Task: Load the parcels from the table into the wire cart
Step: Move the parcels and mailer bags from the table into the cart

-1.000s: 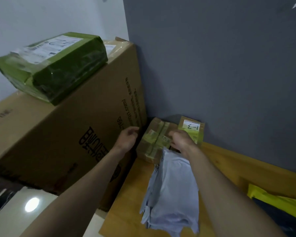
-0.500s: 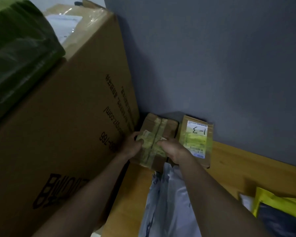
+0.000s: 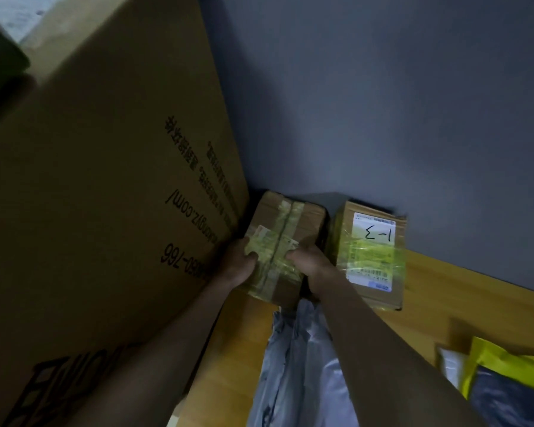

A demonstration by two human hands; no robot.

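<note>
Pickup step: my left hand and right hand clamp the taped parcel; next, I judge, lift it clear of the big carton.

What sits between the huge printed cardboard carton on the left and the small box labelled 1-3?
In the head view, a small brown cardboard parcel with yellowish tape sits there, gripped by the left hand and right hand.

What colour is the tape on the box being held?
Yellow-green tape on the brown box; head view.
</note>
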